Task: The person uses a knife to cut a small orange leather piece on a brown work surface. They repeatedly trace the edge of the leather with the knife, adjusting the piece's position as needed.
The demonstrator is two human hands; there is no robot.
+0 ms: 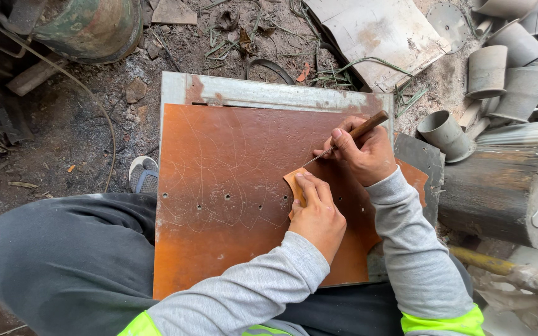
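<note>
Left hand [317,214] flat, fingers pressing small orange template [295,185] onto rusty metal sheet [231,186], template under its fingertips. Right hand [362,152] clenched round wooden-handled scriber [350,137], tip at template's upper edge, just beside left fingers

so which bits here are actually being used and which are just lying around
In use: rusty metal sheet; small orange template under left hand; wooden-handled scriber in right hand.

Lying about: grey metal cups; log; green drum; yellow bar.
</note>
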